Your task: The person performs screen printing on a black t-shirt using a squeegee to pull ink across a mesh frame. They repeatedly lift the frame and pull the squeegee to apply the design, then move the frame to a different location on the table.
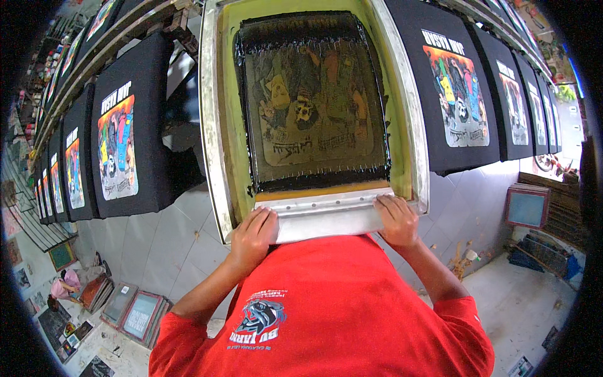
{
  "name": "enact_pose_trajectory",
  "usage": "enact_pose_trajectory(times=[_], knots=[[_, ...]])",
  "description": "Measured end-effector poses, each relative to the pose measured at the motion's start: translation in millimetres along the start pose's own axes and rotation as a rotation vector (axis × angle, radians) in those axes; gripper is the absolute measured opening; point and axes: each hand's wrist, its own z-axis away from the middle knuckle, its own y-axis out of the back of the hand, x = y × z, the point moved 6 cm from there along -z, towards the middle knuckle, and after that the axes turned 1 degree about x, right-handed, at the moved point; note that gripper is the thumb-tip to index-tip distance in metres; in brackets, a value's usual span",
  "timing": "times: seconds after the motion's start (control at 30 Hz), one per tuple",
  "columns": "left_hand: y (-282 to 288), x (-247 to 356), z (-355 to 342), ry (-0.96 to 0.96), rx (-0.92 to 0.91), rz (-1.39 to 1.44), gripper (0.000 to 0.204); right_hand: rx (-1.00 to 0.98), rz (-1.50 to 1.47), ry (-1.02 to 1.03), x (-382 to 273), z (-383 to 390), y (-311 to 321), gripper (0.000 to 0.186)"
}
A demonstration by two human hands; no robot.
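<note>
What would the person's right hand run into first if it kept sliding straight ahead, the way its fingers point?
The right hand grips the metal squeegee, fingers pointing up the screen. Going straight on, it would probably meet the black ink band on the mesh first, then the printed design, though depth is hard to judge.

Metal-framed printing screen point(314, 100) at centre — yellow-green mesh, dark inked panel; smaller framed screens point(135, 311) on the floor
</note>
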Motion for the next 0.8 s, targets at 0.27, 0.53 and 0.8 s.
enact_pose_trajectory(times=[0.27,0.53,0.8], knots=[[8,-1,-7,0.027,-0.078,0.014,0.029,-0.137,-0.055,-0.051,3,-11,12,0.039],[-12,-10,-5,0.021,0.079,-0.033,0.027,0.026,0.018,-0.021,8,-8,-6,0.043],[3,-4,5,0.045,-0.088,0.015,0.036,-0.143,-0.077,-0.102,6,9,5,0.053]])
